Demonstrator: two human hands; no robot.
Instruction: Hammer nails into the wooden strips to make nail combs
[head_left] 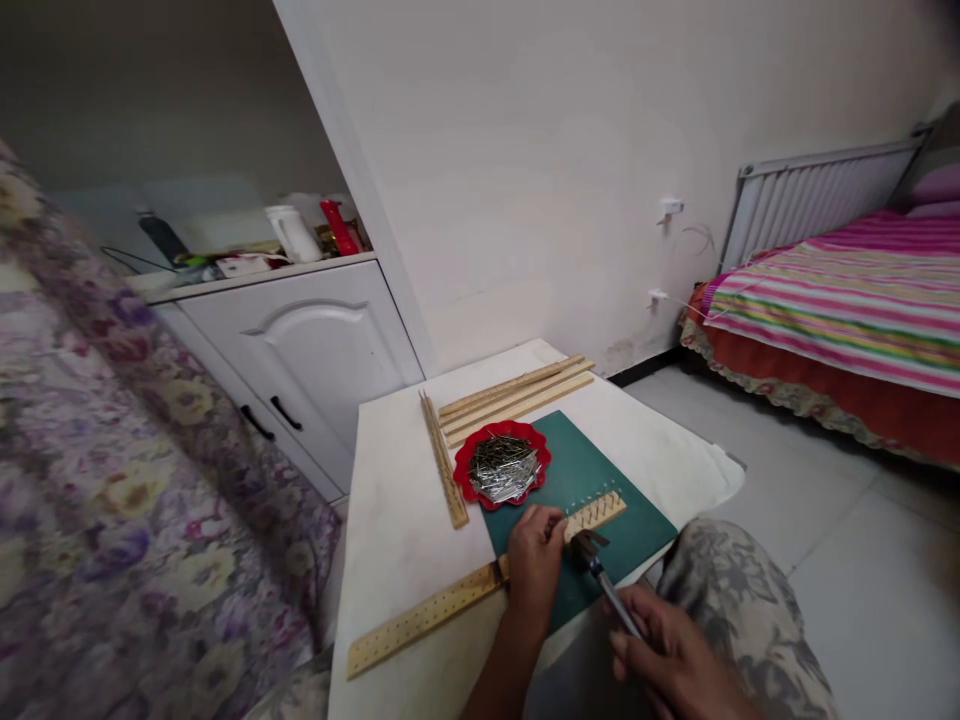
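Observation:
My right hand [660, 640] is wrapped around the handle of a claw hammer [611, 595]. The hammer's dark head is beside the near edge of a wooden strip [487, 580], which runs across the green mat [577, 470] and past its left edge. A row of nails [600, 505] stands up from the strip's right end; rows of small holes mark its left part. At the left of those nails, my left hand [536, 545] has its fingertips pinched together over the strip, around a nail that they mostly hide. A red scalloped dish [463, 487] full of loose nails [504, 465] sits beyond that hand.
More wooden strips [517, 395] lie at the back of the white table [397, 560], and narrow ones [444, 460] lie left of the dish. A cabinet [300, 370], a floral curtain [150, 500] and a bed [847, 300] surround the table.

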